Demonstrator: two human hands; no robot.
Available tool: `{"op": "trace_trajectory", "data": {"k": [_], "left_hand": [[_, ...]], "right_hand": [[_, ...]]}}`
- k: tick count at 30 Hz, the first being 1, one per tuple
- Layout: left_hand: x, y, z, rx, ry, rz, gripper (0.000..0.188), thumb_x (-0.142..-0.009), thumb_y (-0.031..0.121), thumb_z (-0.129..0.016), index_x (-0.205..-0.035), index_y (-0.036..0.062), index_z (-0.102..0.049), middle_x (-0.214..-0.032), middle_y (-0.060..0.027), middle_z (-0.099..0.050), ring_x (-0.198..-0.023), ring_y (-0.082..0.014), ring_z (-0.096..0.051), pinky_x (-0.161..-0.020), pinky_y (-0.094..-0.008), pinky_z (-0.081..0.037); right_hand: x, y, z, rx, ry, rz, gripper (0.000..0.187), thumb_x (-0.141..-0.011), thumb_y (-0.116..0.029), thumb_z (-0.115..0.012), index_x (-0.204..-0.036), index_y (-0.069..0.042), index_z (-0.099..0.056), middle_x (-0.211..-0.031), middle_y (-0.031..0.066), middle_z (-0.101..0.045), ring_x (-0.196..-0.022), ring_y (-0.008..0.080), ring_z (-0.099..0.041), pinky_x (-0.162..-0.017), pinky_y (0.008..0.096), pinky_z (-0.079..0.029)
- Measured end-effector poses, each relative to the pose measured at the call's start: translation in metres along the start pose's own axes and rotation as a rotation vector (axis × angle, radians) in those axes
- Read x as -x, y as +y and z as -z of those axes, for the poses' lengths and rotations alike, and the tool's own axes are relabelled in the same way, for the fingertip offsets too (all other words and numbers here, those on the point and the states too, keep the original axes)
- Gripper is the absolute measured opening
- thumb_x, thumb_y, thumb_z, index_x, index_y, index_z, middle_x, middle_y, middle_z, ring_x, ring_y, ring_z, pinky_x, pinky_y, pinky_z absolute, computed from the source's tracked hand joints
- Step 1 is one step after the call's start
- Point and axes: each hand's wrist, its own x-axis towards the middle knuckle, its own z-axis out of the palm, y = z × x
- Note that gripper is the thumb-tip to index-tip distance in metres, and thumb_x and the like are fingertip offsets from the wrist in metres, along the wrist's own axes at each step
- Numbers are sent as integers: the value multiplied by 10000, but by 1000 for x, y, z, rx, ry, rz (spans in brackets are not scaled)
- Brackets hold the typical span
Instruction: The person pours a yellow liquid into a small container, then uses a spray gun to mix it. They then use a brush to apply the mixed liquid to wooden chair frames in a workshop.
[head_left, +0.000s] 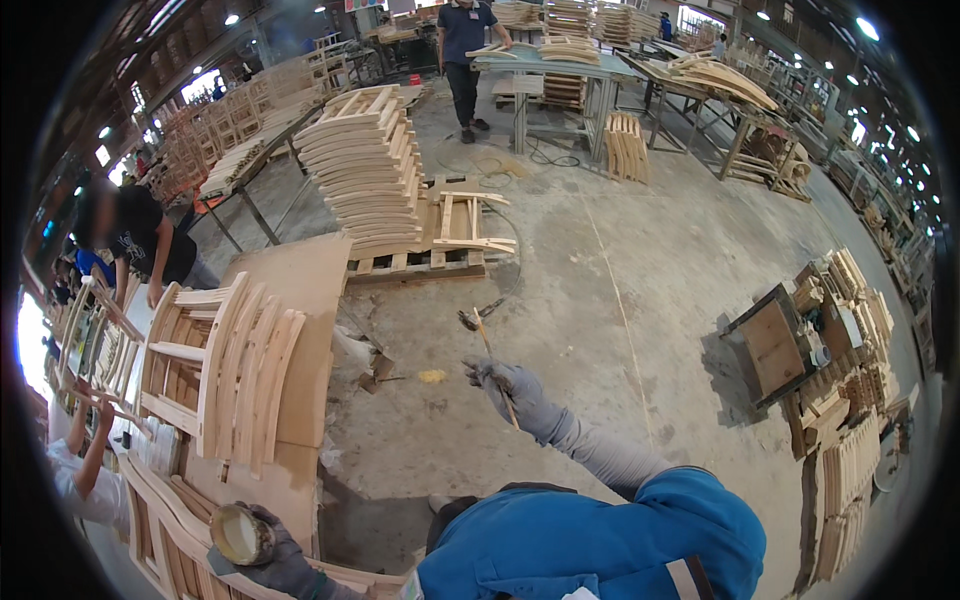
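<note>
My left hand (285, 560), in a grey glove, is closed round a small round pot (238, 533) with pale cream stuff inside. It is beside curved wooden chair frames (165, 510) at the lower left. Out over the concrete floor, my right hand (515, 390), also gloved, grips a thin wooden stick (484, 335). The stick slants up and slightly left; whether it ends in bristles is too small to tell. More chair-back frames (235, 365) stand in a row on the brown board-topped table (305, 270), left of my right hand.
A tall stack of frames (365, 170) rests on a pallet (415, 265) ahead. Two people work at the left; another person (467, 50) stands by a far table (560, 65). A dark hose (515, 270) lies on the floor. Wood stacks (850, 460) and a box (770, 345) stand right.
</note>
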Motion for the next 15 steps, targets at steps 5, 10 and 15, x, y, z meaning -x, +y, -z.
{"op": "trace_trajectory", "data": {"k": [5, 10, 15], "left_hand": [[-45, 6, 13, 21, 199, -68, 509, -866, 353, -571, -1241, 16, -496, -1228, -184, -539, -1086, -334, -541, -941, -470, -456], [-91, 16, 64, 113, 151, -112, 553, -895, 426, -510, -1278, 29, -465, -1270, -190, -506, -1140, -348, -503, -978, -512, -414], [-143, 15, 76, 234, 166, -99, 542, -903, 464, -480, -1289, 84, -464, -1309, -170, -475, -1202, -365, -443, -1015, -548, -363]], "right_hand": [[-17, 25, -16, -169, 13, -99, 144, -865, 3, -513, -1009, 3, -501, -1106, 177, -591, -928, 278, -618, -810, 341, -494], [-39, 48, -49, -678, 28, -393, 299, -932, -117, -469, -1191, 29, -496, -1221, 113, -505, -1096, 214, -486, -984, 368, -343], [-102, 37, -116, -151, 69, -366, 281, -915, -21, -521, -1181, 69, -525, -971, 96, -616, -826, 129, -594, -733, 254, -495]]}}
